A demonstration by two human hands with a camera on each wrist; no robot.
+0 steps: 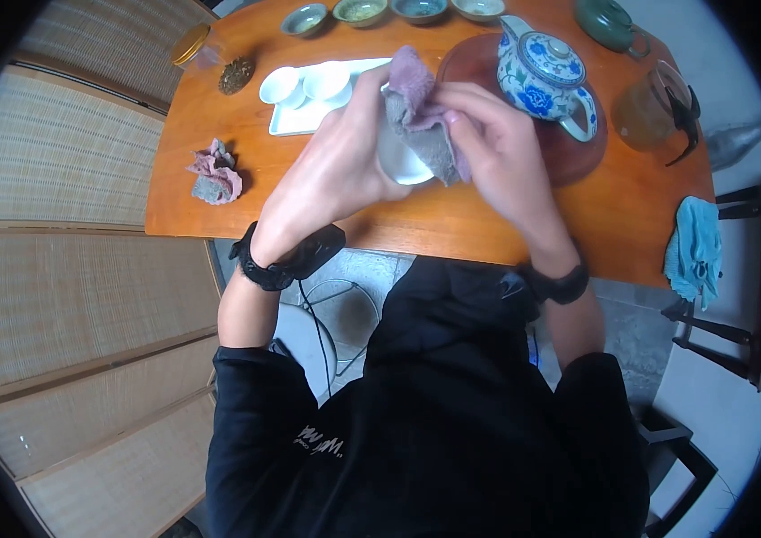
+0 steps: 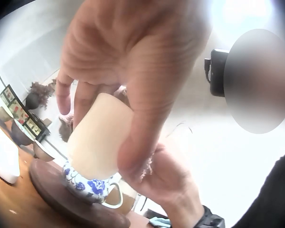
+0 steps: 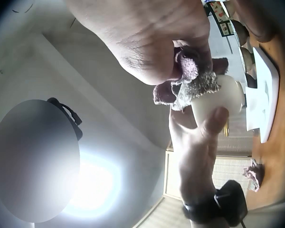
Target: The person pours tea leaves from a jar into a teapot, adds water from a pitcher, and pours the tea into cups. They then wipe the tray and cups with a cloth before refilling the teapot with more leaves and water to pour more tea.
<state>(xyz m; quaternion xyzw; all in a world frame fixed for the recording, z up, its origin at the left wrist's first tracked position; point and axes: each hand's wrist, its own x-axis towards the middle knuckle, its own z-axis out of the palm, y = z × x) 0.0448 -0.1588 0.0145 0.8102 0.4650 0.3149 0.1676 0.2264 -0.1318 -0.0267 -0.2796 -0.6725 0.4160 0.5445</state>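
Observation:
In the head view my left hand (image 1: 336,157) grips a white cup (image 1: 400,163) above the table's near side, thumb and fingers around its wall. My right hand (image 1: 499,148) pinches a purple and grey cloth (image 1: 430,134) bunched over the cup's mouth. From the right wrist, the cloth (image 3: 197,88) shows pushed against the rim of the tilted cup (image 3: 228,97). The left wrist view shows the cup's smooth pale side (image 2: 99,133), with the left thumb along it. The part of the cloth inside the cup is hidden.
A white tray (image 1: 295,121) with two white cups lies behind the left hand. The blue-and-white teapot (image 1: 542,81) stands on a round brown board (image 1: 578,161). Around them are a crumpled cloth (image 1: 216,172), several bowls, a green teapot (image 1: 607,25), a glass pitcher (image 1: 645,112) and a teal cloth (image 1: 694,247).

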